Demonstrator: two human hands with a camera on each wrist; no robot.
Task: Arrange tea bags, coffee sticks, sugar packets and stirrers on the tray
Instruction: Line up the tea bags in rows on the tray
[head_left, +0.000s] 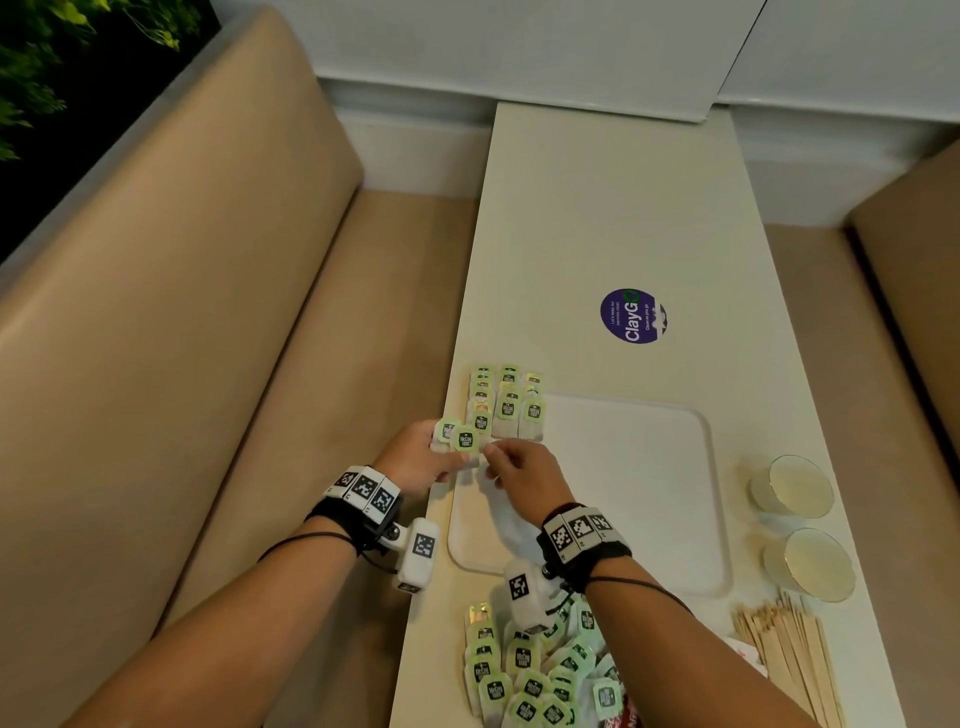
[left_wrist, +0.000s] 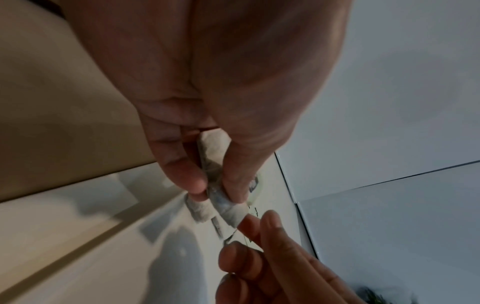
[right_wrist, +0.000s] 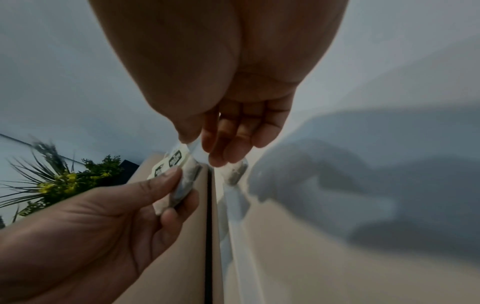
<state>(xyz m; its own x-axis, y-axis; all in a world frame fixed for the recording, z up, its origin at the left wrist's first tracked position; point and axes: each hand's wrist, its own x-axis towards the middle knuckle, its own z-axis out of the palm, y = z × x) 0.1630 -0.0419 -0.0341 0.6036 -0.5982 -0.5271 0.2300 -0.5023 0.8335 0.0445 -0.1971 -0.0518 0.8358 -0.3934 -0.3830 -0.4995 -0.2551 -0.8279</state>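
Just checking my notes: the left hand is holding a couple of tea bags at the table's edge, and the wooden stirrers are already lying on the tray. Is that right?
Not quite. The left hand does hold a couple of tea bags at the table's edge, but the wooden stirrers are not on the tray; the head view shows them lying on the table, near its right edge, beside the tray.

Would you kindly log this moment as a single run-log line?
left hand: holds tea bags | right hand: pinches one bag off them | rows: at tray's far-left corner | stirrers: untouched
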